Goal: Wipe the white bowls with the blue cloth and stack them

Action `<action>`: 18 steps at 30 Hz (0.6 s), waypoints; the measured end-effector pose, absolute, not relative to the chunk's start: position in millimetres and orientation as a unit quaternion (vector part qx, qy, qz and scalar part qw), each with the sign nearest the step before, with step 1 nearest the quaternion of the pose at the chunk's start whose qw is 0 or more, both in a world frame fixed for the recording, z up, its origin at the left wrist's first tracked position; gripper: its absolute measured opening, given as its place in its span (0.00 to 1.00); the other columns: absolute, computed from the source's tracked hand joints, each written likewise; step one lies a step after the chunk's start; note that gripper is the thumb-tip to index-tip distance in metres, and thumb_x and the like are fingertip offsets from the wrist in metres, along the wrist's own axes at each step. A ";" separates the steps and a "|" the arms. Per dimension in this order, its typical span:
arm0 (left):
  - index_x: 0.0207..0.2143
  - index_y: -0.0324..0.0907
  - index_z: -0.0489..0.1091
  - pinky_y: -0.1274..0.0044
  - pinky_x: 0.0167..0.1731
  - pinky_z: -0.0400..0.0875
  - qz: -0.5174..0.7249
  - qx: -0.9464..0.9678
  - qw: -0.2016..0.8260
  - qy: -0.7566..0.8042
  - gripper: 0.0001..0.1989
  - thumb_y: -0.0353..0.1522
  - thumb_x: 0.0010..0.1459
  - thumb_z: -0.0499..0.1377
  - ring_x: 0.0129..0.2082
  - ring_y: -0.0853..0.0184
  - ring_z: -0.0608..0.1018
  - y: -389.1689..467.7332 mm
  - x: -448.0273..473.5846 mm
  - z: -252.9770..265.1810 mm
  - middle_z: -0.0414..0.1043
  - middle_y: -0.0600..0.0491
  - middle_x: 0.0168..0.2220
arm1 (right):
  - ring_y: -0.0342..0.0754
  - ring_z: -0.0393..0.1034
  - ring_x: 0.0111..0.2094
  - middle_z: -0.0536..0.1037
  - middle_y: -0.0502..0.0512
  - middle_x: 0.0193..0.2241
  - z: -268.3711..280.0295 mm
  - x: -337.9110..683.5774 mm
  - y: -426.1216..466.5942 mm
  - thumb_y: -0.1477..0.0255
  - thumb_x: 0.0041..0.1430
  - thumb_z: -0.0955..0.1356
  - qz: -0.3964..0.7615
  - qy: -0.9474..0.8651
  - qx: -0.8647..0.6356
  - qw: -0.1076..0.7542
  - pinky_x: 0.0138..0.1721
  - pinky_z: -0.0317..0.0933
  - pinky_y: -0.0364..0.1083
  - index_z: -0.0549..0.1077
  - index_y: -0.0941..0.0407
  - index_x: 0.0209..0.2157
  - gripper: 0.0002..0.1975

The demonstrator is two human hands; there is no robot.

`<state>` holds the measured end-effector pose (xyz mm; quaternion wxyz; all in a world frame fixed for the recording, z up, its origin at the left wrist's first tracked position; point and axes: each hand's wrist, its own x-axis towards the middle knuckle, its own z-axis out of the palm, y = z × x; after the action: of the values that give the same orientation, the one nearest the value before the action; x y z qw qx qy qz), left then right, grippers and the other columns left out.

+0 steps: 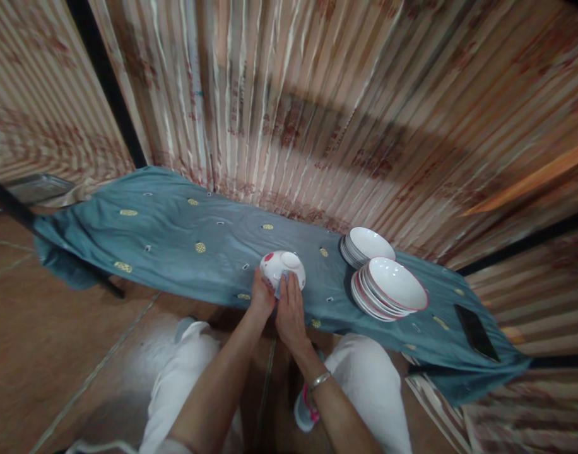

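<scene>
A white bowl (271,268) with red flower marks is turned so that its round foot faces up, just over the near middle of the cloth-covered bench. My left hand (262,294) grips the bowl's left side, fingers closed on its rim. Pressed against the bowl's outside is a small blue cloth (278,287), held under the fingers of my right hand (290,309). The cloth is mostly covered by those fingers. To the right stand two stacks of bowls, a rear stack (370,243) of white ones and a front stack (397,284) with red rims.
A teal cloth (170,233) with yellow pineapple prints covers the long narrow bench. A dark phone (476,332) lies near its right end. Dark posts (110,82) rise beside it, and a striped curtain (289,126) hangs behind. A metal tray (40,188) sits at far left.
</scene>
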<state>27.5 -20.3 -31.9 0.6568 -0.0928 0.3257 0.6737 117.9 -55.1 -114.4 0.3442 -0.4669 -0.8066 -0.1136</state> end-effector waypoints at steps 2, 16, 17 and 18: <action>0.55 0.32 0.70 0.72 0.53 0.74 0.668 -0.096 0.657 0.337 0.25 0.38 0.70 0.43 0.46 0.61 0.82 -22.0 26.6 -28.3 0.81 0.43 0.43 | 0.57 0.42 0.72 0.60 0.72 0.67 -108.2 122.3 -52.5 0.82 0.67 0.55 -0.130 -0.836 -0.428 0.319 0.64 0.57 0.61 0.43 0.62 0.72 0.33; 0.35 0.37 0.77 0.70 0.46 0.75 0.654 0.080 0.649 0.379 0.17 0.43 0.58 0.63 0.39 0.59 0.83 -26.6 45.3 -39.7 0.81 0.45 0.32 | 0.57 0.50 0.69 0.61 0.70 0.66 -60.4 158.6 -15.6 0.83 0.61 0.59 -0.088 -0.828 -0.476 0.285 0.63 0.58 0.61 0.61 0.60 0.66 0.30; 0.34 0.37 0.78 0.68 0.48 0.74 0.652 0.102 0.647 0.382 0.17 0.43 0.57 0.64 0.41 0.58 0.83 -26.9 47.6 -39.0 0.81 0.44 0.32 | 0.57 0.53 0.68 0.63 0.71 0.65 -58.2 162.3 -10.5 0.82 0.63 0.58 -0.083 -0.821 -0.481 0.297 0.63 0.59 0.61 0.63 0.61 0.65 0.29; 0.33 0.37 0.78 0.67 0.50 0.73 0.651 0.125 0.641 0.386 0.16 0.43 0.56 0.64 0.43 0.56 0.82 -27.2 49.8 -37.9 0.81 0.44 0.33 | 0.58 0.56 0.67 0.64 0.72 0.64 -56.8 165.7 -5.6 0.81 0.64 0.58 -0.076 -0.813 -0.487 0.310 0.62 0.60 0.61 0.64 0.61 0.64 0.27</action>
<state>49.8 -27.2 -37.9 0.6414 0.1253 0.3863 0.6510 165.7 -5.6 -56.8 0.3099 -0.4872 -0.8129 -0.0760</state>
